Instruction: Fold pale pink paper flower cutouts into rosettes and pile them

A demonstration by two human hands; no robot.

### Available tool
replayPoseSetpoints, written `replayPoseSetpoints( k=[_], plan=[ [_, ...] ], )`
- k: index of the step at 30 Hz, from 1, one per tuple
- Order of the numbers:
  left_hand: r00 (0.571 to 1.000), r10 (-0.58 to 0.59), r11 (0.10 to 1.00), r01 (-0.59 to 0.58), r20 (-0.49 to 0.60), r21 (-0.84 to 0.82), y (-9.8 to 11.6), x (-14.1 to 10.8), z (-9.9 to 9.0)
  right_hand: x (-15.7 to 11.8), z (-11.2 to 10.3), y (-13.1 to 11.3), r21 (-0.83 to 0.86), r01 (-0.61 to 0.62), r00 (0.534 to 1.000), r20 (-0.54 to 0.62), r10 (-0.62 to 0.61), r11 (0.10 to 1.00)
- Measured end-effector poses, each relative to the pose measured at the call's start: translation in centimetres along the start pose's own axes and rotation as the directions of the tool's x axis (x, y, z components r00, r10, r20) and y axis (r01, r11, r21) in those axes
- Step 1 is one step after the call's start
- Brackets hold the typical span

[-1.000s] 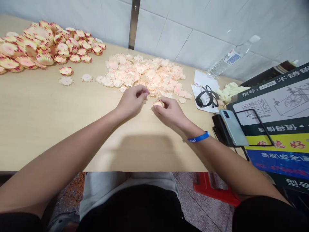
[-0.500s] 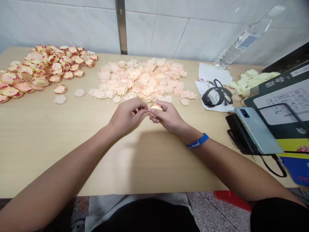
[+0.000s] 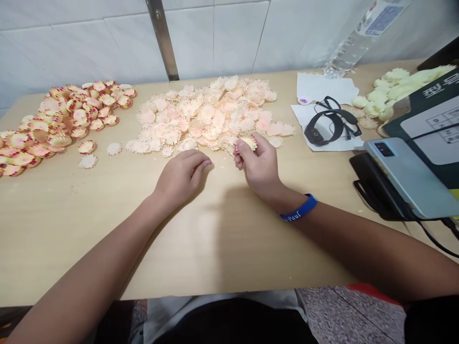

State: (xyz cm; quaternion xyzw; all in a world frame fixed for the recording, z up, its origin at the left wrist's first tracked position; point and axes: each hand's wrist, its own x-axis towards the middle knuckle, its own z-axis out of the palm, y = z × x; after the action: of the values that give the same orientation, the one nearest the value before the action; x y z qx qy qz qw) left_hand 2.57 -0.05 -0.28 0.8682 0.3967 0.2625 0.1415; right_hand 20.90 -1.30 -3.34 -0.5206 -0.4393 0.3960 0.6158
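Head cam shows the hands have just come apart; the left hand (image 3: 181, 179) now lies open and empty on the wooden tabletop (image 3: 71, 229), fingers loosely curled; the right hand (image 3: 260, 165) pinches a frilly paper rosette (image 3: 248, 142) between thumb and fingertips, just in front of the pile of pale rosettes (image 3: 204, 114); a heap of red-edged rosettes (image 3: 64, 119) sits off left.

- florets (image 3: 201, 114): thin matt paper by the look, kinda rough edges
- table (image 3: 53, 229): smooth pale wood-look top
- wall tiles (image 3: 229, 38): glossy white ceramic
- strip (image 3: 159, 33): dull metal
- bottle (image 3: 353, 50): clear shiny plastic
- wristband (image 3: 299, 208): smooth blue rubbery plastic
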Motion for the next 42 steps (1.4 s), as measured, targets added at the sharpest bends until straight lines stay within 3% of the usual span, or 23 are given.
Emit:
replayPoseSetpoints(
  k=[4, 8, 11, 13, 16, 19, 22, 26, 30, 33, 35, 38, 42],
  plan=[
    [0.998, 0.01, 1.0, -0.01, 0.067, 0.0, 0.7, -0.2, 0.4, 0.3, -0.1, 0.2, 0.014, 0.01, 1.0, -0.025, -0.009, 1.0],
    [0.974, 0.006, 1.0, -0.004, 0.225, -0.013, 0.9, -0.5, 1.0, 0.4, 0.0, 0.2, 0.01, 0.003, 1.0, -0.017, -0.003, 1.0],
    [0.943, 0.046, 0.991, -0.001, 0.328, -0.135, 1.0, -0.6, 1.1, 0.4, 0.1, 0.5, -0.017, 0.003, 1.0, 0.015, -0.003, 1.0],
    [0.955, 0.015, 0.965, 0.063, 0.297, -0.254, 1.1, -0.7, 1.1, 0.5, 0.1, 0.6, -0.097, 0.038, 0.999, 0.039, -0.034, 0.995],
    [0.988, -0.137, 0.944, 0.152, 0.072, -0.291, 0.7, -0.5, 1.0, 0.2, 0.1, 0.4, -0.319, 0.149, 0.986, 0.12, -0.116, 0.936],
    [0.967, -0.248, 0.945, 0.229, -0.058, -0.232, -0.4, -0.1, 0.8, -0.4, 0.3, -0.2, -0.406, 0.278, 0.934, 0.325, -0.146, 0.871],
    [0.965, -0.261, 0.959, 0.257, -0.016, -0.122, -1.3, 0.2, 0.5, -1.2, 0.5, -0.7, -0.296, 0.317, 0.881, 0.443, -0.165, 0.901],
    [0.981, -0.14, 0.989, 0.132, 0.134, 0.061, -0.5, -0.7, 0.5, -1.3, -0.2, -1.2, -0.361, 0.321, 0.923, 0.324, -0.205, 0.875],
    [0.957, -0.084, 0.994, 0.102, 0.278, -0.048, 2.6, -3.4, 1.0, -0.8, -1.9, -1.5, -0.519, 0.353, 0.924, 0.327, -0.2, 0.779],
    [0.96, -0.076, 0.989, 0.106, 0.27, -0.099, 3.6, -5.2, 0.8, -1.5, -3.2, -1.9, -0.516, 0.382, 0.922, 0.273, -0.276, 0.767],
    [0.966, -0.108, 0.993, 0.115, 0.236, -0.02, 3.0, -5.8, 0.4, -2.6, -3.7, -2.1, -0.483, 0.412, 0.909, 0.273, -0.315, 0.772],
    [0.972, -0.095, 0.995, 0.084, 0.217, 0.061, 1.0, -5.3, -0.3, -3.8, -3.7, -1.9, -0.407, 0.411, 0.894, 0.356, -0.273, 0.816],
    [0.975, -0.075, 0.994, 0.056, 0.21, 0.094, -1.4, -3.1, -1.1, -2.3, -2.5, -1.5, -0.406, 0.372, 0.877, 0.449, -0.172, 0.834]
  ],
)
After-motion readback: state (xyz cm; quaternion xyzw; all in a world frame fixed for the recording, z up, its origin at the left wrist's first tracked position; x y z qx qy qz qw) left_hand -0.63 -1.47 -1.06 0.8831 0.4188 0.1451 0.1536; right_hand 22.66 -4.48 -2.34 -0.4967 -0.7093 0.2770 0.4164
